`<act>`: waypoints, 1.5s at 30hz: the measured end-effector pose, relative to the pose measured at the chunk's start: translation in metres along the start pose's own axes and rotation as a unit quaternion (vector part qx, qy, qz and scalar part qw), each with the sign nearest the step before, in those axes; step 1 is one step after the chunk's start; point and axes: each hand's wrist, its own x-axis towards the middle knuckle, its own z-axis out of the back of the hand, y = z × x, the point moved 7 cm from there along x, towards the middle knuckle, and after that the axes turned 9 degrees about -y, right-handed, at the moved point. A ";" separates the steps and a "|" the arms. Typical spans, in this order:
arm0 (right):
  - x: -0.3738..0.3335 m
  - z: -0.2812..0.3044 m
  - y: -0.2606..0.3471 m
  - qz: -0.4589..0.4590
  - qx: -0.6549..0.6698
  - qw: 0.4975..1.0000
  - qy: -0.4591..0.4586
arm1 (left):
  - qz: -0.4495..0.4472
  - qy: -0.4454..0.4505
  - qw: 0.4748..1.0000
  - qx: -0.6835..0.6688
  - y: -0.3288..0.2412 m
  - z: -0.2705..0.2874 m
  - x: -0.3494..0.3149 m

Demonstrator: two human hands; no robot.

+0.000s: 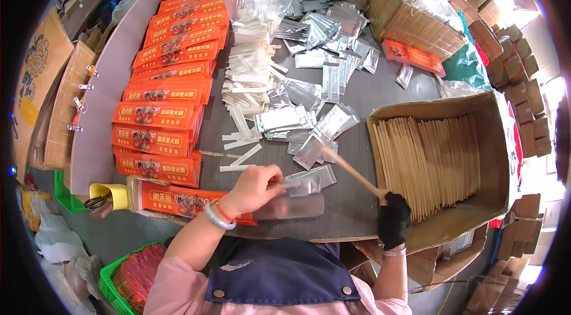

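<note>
My left hand [253, 190], bare with a bracelet at the wrist, is closed in a pinch over the near edge of the table. What its fingertips hold is blurred. Just beyond them lie a silver sachet [318, 179] and a greyish see-through strip [291, 207]. Under my left wrist rests a red printed sleeve [175, 199]. My right hand [394, 220], in a black fingerless glove, grips a pair of wooden chopsticks [354, 171] by one end. Their far tips reach over the silver sachets [315, 151] mid-table.
Overlapping red sleeves [157, 116] line the left side. Beside them is a heap of white paper-wrapped strips [247, 77]. A cardboard box [440, 229] full of chopsticks stands at the right. A yellow holder [113, 196] with scissors sits at the front left corner.
</note>
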 end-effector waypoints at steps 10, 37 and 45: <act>-0.028 -0.066 0.042 0.266 -0.076 0.931 0.238 | -0.145 -0.160 0.944 0.250 0.018 0.017 -0.086; -0.020 -0.050 0.112 0.325 0.024 0.943 0.070 | -0.150 -0.339 0.869 0.329 -0.013 0.132 -0.058; -0.044 -0.058 0.125 0.371 -0.015 0.923 0.102 | -0.021 -0.295 0.930 0.219 0.066 0.020 -0.096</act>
